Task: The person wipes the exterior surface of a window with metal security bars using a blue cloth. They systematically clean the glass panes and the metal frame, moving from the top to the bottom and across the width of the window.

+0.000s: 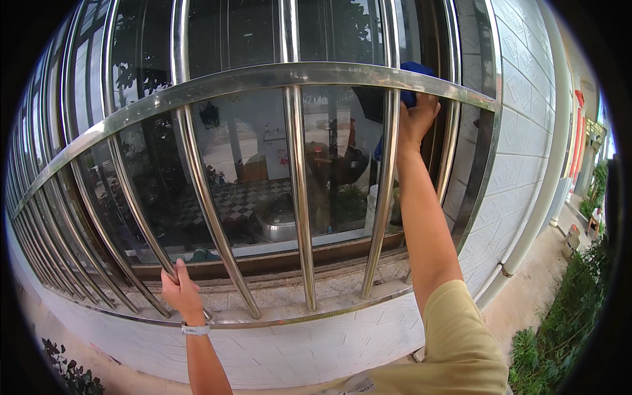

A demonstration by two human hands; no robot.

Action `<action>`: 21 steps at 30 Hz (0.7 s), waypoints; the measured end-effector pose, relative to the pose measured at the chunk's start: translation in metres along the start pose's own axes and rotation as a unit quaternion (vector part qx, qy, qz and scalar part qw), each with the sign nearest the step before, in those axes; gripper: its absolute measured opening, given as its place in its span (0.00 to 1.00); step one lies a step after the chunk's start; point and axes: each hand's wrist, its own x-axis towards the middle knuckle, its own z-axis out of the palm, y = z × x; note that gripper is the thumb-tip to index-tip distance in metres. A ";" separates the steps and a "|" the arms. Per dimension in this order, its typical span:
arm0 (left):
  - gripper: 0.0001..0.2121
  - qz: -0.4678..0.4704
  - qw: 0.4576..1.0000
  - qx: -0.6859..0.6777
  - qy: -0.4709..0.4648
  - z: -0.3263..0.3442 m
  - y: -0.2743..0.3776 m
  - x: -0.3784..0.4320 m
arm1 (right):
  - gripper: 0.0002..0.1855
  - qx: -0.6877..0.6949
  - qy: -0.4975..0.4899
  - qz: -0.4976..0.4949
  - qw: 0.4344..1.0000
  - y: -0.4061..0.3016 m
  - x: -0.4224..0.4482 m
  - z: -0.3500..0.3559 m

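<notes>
My right hand (418, 118) reaches between two upright bars of a stainless steel window grille (237, 81). It presses a blue cloth (417, 68) near the right side of the window glass (247, 138), behind the grille's flat crossbar, which hides part of the cloth. Low on the left, my left hand (181, 291) is wrapped around one thin steel bar (143, 224), just above the stone sill (340, 291). A pale wristband (195, 330) circles that wrist.
White patterned tiles (513, 163) cover the wall, with a pale drainpipe (533, 232) running down it. Green plants (558, 316) grow along the concrete path at right, where a person (595, 222) is far off. Through the glass show a metal pot (279, 222) and a white bucket (373, 207).
</notes>
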 end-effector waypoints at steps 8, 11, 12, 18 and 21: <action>0.14 0.008 1.000 -0.006 0.010 -0.002 0.001 -0.001 | 0.29 -0.193 -0.015 -0.047 0.980 0.005 0.084 0.085; 0.14 -0.002 1.000 -0.015 0.006 0.003 0.004 -0.002 | 0.30 -0.186 -0.050 -0.059 0.979 0.010 0.089 0.073; 0.14 -0.002 1.000 -0.021 0.010 -0.001 0.005 -0.002 | 0.29 -0.177 -0.040 -0.071 0.981 0.009 0.074 0.073; 0.13 -0.016 0.998 -0.053 -0.006 0.002 -0.008 0.002 | 0.29 -0.094 -0.149 -0.090 0.980 -0.011 -0.081 -0.010; 0.13 -0.021 0.998 -0.056 -0.030 0.002 -0.004 0.002 | 0.25 -0.097 -0.254 -0.078 0.959 -0.010 -0.154 -0.071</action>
